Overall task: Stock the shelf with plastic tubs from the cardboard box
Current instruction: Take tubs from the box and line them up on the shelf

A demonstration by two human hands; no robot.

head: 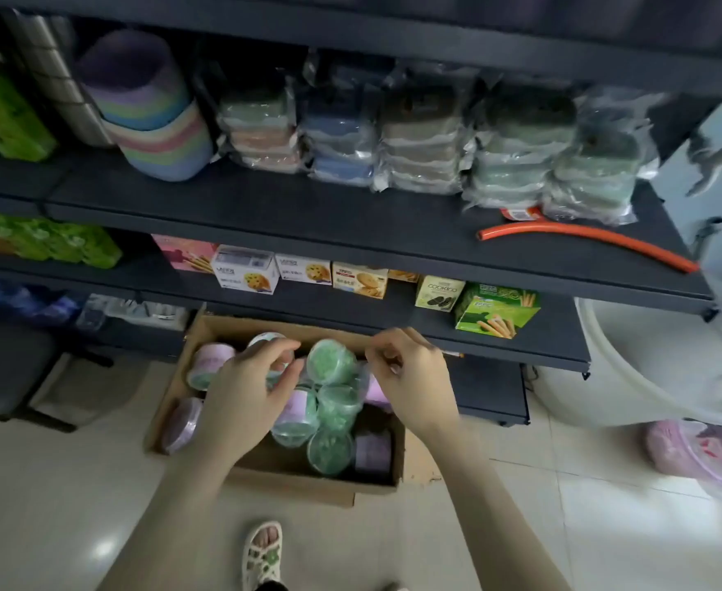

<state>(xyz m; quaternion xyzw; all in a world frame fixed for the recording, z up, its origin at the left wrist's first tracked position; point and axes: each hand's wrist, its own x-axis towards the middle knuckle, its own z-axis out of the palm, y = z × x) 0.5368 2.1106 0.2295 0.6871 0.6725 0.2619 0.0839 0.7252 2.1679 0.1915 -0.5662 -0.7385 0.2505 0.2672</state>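
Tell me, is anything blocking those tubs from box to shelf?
Nothing covers the tubs; the cardboard box is open, with the left hand and right hand over it. The biscuit shelf overhangs the box's back, and an orange hose lies on the upper shelf, right side.

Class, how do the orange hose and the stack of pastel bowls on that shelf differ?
The orange hose is single-coloured, long and thin; the stack of pastel bowls is multicoloured and broad. The hose lies flat at front right; the stack leans tipped at back left. Both rest on the same dark shelf.
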